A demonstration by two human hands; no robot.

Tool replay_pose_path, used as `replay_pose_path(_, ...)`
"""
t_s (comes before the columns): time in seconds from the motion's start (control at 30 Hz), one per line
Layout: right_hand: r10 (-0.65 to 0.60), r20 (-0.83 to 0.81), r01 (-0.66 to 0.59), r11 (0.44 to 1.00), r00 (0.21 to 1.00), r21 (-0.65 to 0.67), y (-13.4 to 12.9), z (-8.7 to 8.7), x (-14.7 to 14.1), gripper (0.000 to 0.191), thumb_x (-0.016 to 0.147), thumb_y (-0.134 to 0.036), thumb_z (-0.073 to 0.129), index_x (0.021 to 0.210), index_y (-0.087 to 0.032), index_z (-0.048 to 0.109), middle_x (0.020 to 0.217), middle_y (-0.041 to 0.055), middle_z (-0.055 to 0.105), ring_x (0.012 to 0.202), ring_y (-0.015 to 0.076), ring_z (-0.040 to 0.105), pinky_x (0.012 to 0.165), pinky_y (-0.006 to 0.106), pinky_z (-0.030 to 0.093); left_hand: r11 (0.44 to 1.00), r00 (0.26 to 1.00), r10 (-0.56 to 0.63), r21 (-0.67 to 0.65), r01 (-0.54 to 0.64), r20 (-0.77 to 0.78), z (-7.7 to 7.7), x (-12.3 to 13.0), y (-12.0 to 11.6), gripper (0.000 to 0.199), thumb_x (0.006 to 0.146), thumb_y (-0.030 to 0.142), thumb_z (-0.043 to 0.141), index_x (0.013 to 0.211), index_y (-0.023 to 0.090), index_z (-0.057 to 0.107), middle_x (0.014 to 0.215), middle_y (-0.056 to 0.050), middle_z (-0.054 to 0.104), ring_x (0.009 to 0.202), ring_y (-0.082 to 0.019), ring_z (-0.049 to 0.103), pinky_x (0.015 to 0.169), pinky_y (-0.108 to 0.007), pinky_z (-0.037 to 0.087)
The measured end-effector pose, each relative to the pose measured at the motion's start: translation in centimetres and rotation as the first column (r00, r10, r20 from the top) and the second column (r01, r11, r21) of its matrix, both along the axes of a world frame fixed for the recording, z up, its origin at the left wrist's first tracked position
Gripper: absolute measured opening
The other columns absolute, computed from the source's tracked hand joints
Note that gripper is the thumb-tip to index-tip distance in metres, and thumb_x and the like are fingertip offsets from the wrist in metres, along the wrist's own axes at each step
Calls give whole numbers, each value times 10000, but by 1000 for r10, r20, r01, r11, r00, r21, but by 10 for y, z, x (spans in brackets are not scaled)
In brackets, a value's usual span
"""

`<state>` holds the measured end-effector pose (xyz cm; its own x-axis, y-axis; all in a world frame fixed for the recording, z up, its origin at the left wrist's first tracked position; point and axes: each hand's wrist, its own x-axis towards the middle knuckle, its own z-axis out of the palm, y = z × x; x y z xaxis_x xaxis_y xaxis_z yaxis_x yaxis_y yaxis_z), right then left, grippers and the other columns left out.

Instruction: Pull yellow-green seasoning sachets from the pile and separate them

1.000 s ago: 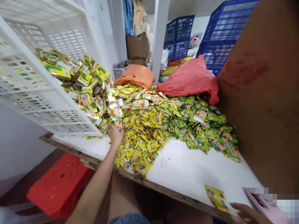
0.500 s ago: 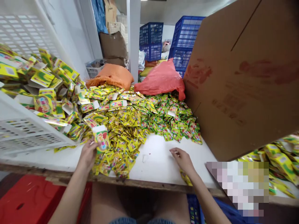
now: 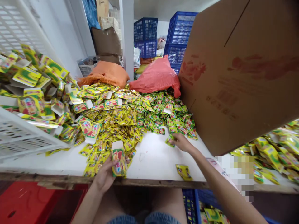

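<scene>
My left hand is closed around a small yellow-green candy box, held upright near the table's front edge with its white top flap up. Out over the white tabletop, my right hand pinches a small green packet at the front of the green packet pile. A heap of yellow packets lies beyond my left hand. One lone yellow packet rests by the front edge, below my right forearm. Another box with its flap showing lies on the yellow heap.
A white plastic crate full of boxes leans at the left. On the right a big cardboard carton stands tilted. An orange sack and a red bag sit behind the piles. Below left is a red stool.
My left hand has brought a box right and nearer, away from the crate. My right hand has reached forward to the green pile and now pinches a packet. The view has shifted slightly.
</scene>
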<state>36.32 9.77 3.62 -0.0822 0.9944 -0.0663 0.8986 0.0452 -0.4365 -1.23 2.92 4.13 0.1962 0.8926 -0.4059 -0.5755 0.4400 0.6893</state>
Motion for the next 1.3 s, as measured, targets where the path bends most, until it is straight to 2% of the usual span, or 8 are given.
replay_pose_path(0.2, 18, -25, -21, 989, 1000, -143, -76, 13, 29, 153, 594, -297, 702, 704, -198, 666, 781, 36, 636, 755, 207, 556, 667, 274, 413, 994, 994, -107, 5, 107, 8, -6, 17, 3, 290, 678, 158, 669, 963, 154, 614, 885, -78, 721, 833, -258, 682, 713, -347, 539)
replay_pose_path(0.4, -64, -4, 63, 983, 998, -170, -90, -15, 10, 228, 455, -155, 732, 652, -207, 631, 787, 34, 631, 784, 219, 559, 652, 259, 389, 983, 984, -179, 31, 179, 5, 0, 37, -1, 298, 659, 175, 680, 950, 156, 617, 914, -96, 719, 842, -259, 677, 733, -365, 528)
replay_pose_path(0.53, -133, -30, 125, 973, 991, -192, -100, -34, 4, 342, 522, -147, 682, 850, -204, 604, 726, 5, 638, 655, 171, 573, 581, 234, 389, 979, 979, -201, 31, 201, -24, -1, 36, -7, 262, 643, 201, 713, 883, 150, 622, 837, -87, 718, 798, -257, 678, 713, -359, 520)
replay_pose_path(0.67, -195, -24, 188, 965, 980, -181, -115, -36, 8, 133, 631, -249, 635, 716, -190, 552, 673, 30, 629, 640, 190, 574, 571, 260, 390, 974, 972, -222, 29, 224, -77, -6, 42, -11, 358, 611, 217, 753, 939, 149, 626, 787, -72, 705, 706, -216, 666, 654, -324, 506)
replay_pose_path(0.87, -61, -377, 84, 996, 924, 44, -127, 5, -42, 160, 834, -354, 469, 884, -212, 524, 713, -4, 599, 661, 169, 562, 612, 268, 435, 895, 901, -397, 144, 423, -176, -9, 72, -16, 245, 607, 282, 731, 747, 94, 661, 722, -81, 675, 659, -162, 621, 627, -264, 469)
replay_pose_path(1.0, 134, -549, 84, 932, 825, 353, -114, 53, -97, 141, 850, -316, 508, 927, -212, 565, 882, 40, 606, 829, 187, 571, 725, 286, 454, 819, 818, -466, 186, 543, -337, 0, 91, -23, 175, 615, 255, 698, 621, 110, 599, 526, -12, 588, 486, -103, 519, 517, -232, 415)
replay_pose_path(1.1, 339, -465, -147, 904, 818, 402, -103, 76, -119, 160, 880, -224, 452, 982, -220, 575, 919, 48, 581, 865, 175, 555, 753, 274, 447, 756, 777, -495, 249, 606, -388, 8, 95, -27, 137, 624, 213, 677, 656, 125, 576, 534, 19, 557, 484, -87, 497, 525, -225, 411)
replay_pose_path(1.3, 476, -79, -463, 875, 876, 143, -100, 82, -128, 176, 773, -63, 473, 797, -192, 591, 857, 43, 502, 789, 173, 506, 695, 281, 424, 740, 757, -502, 245, 626, -419, 2, 91, -30, 187, 632, 227, 673, 735, 130, 551, 578, 38, 545, 488, -84, 499, 513, -221, 421)
